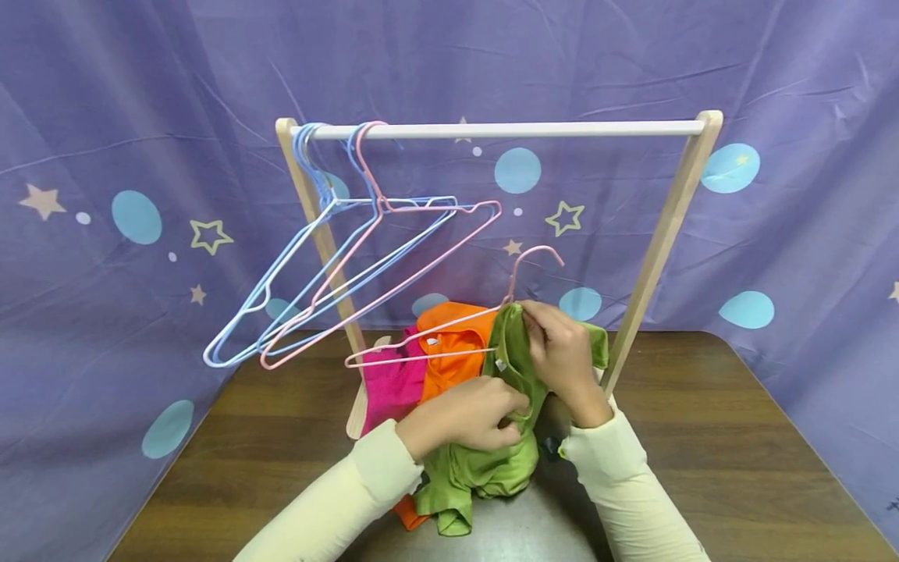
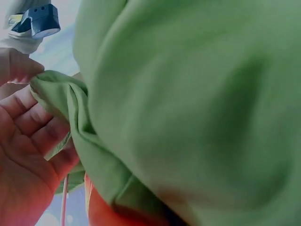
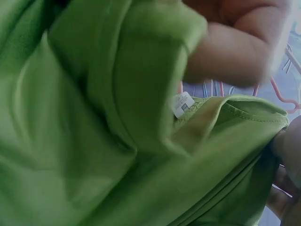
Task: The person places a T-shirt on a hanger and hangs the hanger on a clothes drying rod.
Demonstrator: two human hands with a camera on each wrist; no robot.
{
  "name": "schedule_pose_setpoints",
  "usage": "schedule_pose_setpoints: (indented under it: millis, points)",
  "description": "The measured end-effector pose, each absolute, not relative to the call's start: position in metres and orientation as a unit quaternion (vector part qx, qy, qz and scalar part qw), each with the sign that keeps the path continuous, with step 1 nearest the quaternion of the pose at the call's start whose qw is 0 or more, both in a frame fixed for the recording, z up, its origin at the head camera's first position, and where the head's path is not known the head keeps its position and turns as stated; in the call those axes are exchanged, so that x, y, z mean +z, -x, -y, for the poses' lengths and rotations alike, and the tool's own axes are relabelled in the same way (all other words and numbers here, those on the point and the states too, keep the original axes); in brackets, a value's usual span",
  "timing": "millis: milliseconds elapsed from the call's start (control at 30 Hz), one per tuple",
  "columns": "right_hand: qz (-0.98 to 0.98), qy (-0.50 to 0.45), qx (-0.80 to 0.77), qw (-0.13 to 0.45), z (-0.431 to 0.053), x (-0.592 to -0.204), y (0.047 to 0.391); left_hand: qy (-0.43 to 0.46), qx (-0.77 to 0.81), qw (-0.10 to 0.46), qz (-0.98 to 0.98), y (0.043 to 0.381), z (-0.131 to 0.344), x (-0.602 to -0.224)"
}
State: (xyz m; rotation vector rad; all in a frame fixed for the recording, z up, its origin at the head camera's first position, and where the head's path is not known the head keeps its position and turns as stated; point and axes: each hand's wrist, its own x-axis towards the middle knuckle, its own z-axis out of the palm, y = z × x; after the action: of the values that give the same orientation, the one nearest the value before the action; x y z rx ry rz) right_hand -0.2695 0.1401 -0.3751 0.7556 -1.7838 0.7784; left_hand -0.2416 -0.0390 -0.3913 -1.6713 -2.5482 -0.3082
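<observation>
A green shirt (image 1: 516,460) hangs partly over one end of a pink hanger (image 1: 421,359), whose hook (image 1: 537,250) stands up free of the rail. My right hand (image 1: 558,343) pinches the shirt near the neckline, just below the hook. Lower down, my left hand (image 1: 477,414) has its fingers curled at the neck opening and grips the cloth. A pinched fold of green cloth (image 2: 51,89) shows in the left wrist view. A white label (image 3: 182,103) lies inside the collar in the right wrist view. The hanger's other arm sticks out bare to the left.
A wooden rack with a white rail (image 1: 506,130) stands on the brown table (image 1: 702,437). Several blue, white and pink hangers (image 1: 309,257) hang at its left end. An orange garment (image 1: 449,343) and a magenta garment (image 1: 389,382) lie behind the green shirt.
</observation>
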Motion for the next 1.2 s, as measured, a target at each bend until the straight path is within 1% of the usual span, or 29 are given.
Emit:
schedule_pose_setpoints:
  millis: [200,400,567,733,833,1033,1200]
  points:
    - [0.739,-0.304,0.328,0.504,-0.144,-0.374,0.272,0.519,-0.08,0.013,0.851,0.24,0.054,-0.386]
    - [0.74,-0.295,0.335,0.504,-0.147,-0.374,0.274,0.496,-0.099,0.029,0.862,0.239,0.077,-0.378]
    - [0.739,-0.286,0.339,0.507,-0.151,-0.373,0.274,0.48,-0.179,0.047,0.857,0.237,0.098,-0.368]
    - [0.743,-0.276,0.341,0.506,-0.154,-0.371,0.273,0.478,-0.268,0.05,0.835,0.234,0.115,-0.36]
    - [0.743,-0.271,0.344,0.506,-0.154,-0.371,0.273,0.469,-0.305,0.039,0.828,0.231,0.122,-0.356]
    - [0.742,-0.264,0.349,0.509,-0.156,-0.372,0.275,0.448,-0.405,-0.006,0.797,0.226,0.132,-0.352]
    - [0.745,-0.258,0.348,0.506,-0.158,-0.373,0.277,0.467,-0.454,0.011,0.759,0.228,0.14,-0.351]
